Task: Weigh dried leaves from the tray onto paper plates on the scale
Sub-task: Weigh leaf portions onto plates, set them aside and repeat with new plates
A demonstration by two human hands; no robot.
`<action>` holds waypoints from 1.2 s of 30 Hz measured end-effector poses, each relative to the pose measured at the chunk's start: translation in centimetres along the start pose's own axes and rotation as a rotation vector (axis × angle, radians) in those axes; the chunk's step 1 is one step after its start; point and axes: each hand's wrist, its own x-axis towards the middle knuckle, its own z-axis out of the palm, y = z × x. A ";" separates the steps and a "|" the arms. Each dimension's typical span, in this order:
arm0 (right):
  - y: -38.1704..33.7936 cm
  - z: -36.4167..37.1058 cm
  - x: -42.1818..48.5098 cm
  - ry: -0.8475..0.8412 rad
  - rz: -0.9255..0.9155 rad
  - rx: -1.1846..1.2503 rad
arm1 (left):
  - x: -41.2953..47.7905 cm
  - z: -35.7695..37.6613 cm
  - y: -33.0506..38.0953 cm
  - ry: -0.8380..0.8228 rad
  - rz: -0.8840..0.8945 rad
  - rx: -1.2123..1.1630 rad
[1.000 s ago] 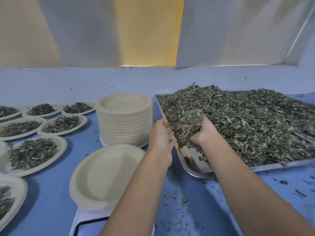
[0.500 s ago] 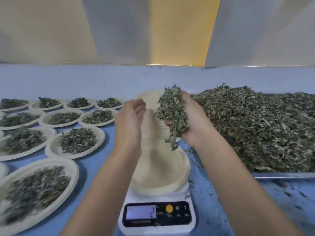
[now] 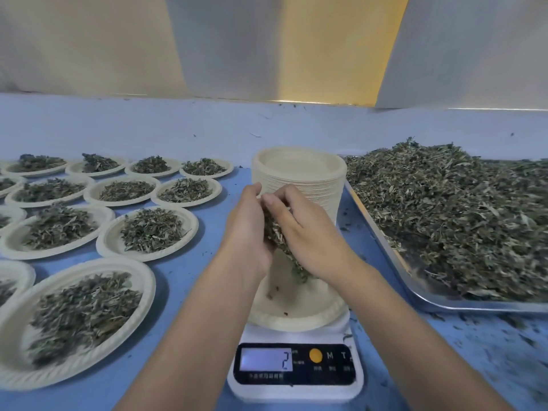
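Head view | left hand [image 3: 246, 229] and right hand [image 3: 307, 232] are cupping dried leaves [image 3: 275, 235] together at frame centre, above paper plate [image 3: 296, 312] on scale [image 3: 296, 366] | step: loading plate | next: releasing gradually, watching display [image 3: 265, 358] | tray [image 3: 439, 304] sitting at right

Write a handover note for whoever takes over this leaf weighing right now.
Hands: left hand and right hand hold a handful of dried leaves above the paper plate on the scale.
Only a few bits lie on that plate; the display reads 2.
Done: many filled plates at left.
Left: drop the handful, adjust the weight, move the plate aside, take another from the stack of empty plates; the metal tray is well stocked.
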 end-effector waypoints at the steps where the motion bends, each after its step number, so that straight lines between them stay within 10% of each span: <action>1: 0.0 0.2 0.0 0.018 -0.016 -0.031 | 0.1 0.0 -0.2 0.010 0.011 0.002; 19: 0.3 -0.5 -0.2 0.148 -0.001 -0.026 | 2.2 -1.0 0.0 0.189 0.050 -0.309; 36: 0.9 -0.8 -0.3 -0.254 0.053 -0.304 | 1.8 -2.3 1.8 0.186 0.070 -0.395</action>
